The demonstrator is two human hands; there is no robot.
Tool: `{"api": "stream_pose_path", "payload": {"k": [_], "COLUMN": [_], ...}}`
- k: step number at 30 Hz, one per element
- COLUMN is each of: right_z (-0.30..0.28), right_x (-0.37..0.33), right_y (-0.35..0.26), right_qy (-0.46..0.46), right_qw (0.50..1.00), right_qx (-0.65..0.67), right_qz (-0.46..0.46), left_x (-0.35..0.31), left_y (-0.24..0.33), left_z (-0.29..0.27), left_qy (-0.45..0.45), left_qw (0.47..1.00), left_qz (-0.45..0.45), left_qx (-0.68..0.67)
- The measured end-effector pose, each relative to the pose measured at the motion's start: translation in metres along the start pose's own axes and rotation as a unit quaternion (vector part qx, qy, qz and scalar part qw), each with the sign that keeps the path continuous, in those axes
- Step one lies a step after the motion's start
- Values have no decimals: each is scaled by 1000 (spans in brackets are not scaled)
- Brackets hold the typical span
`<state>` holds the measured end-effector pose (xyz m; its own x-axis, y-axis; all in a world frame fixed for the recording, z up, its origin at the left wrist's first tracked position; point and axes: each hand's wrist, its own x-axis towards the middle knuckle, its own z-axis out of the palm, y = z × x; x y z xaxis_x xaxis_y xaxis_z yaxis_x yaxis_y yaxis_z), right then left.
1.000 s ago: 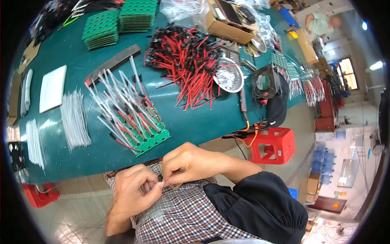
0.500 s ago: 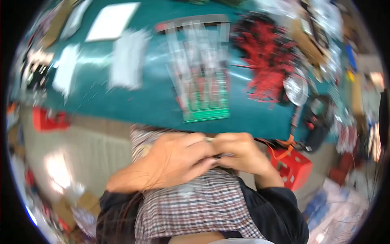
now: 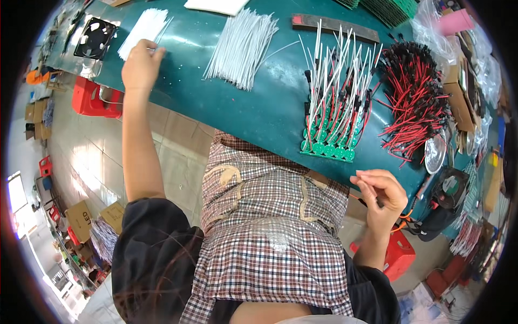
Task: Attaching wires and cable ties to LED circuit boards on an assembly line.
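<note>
My left hand (image 3: 141, 67) is stretched out to the far left. Its bent fingers touch the near end of a stack of thin white wires (image 3: 145, 27), thumb close to the forefinger; anything between them is hidden. My right hand (image 3: 383, 194) hovers at the table's front edge, fingers curled and thumb tip near the forefinger; I cannot make out anything in it. Beyond it lies a panel of green circuit boards (image 3: 329, 151) with white, red and black wires standing up from it. A second, larger bundle of white wires (image 3: 240, 51) lies between my left hand and the panel.
A heap of red and black wires with dark connectors (image 3: 415, 97) lies right of the panel. Behind the panel is a grey bar (image 3: 334, 27). A black fan (image 3: 96, 38) sits at the table's left end. Red stools (image 3: 89, 100) and a checked apron (image 3: 280, 259) are below.
My hands were together over my lap and are now apart. The left has reached far left to the white wires; the right has moved right. The view has turned, shifting the table's things rightward.
</note>
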<state>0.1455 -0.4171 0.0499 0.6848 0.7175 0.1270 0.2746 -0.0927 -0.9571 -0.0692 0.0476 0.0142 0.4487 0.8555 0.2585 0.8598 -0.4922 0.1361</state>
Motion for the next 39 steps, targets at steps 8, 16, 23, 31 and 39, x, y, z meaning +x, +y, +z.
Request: {"api": "stream_pose_path", "payload": {"k": [8,16,23,31,39], "right_z": [15,36,41,45,47], "right_x": [6,14,16,15,16], "right_y": [8,16,26,27,29], "right_qy": [50,-18,-54,-36,-11], "right_qw": [991,996,989,992,992], "right_qx": [118,-82,-116,-101,-107], "right_qz": [46,-34,-71,-62,-60], "left_x": [61,20,-20,-12,-22], "left_y": [-70,12,91,81,82], "left_z": [44,9,4,18,-1], "left_qy": [-120,-106,-233,-286,-276], "left_qw": [990,988,933,909,904], "left_qz": [-5,5,71,29,14], "left_qx": [-77,-111,-267,-301,-327]}}
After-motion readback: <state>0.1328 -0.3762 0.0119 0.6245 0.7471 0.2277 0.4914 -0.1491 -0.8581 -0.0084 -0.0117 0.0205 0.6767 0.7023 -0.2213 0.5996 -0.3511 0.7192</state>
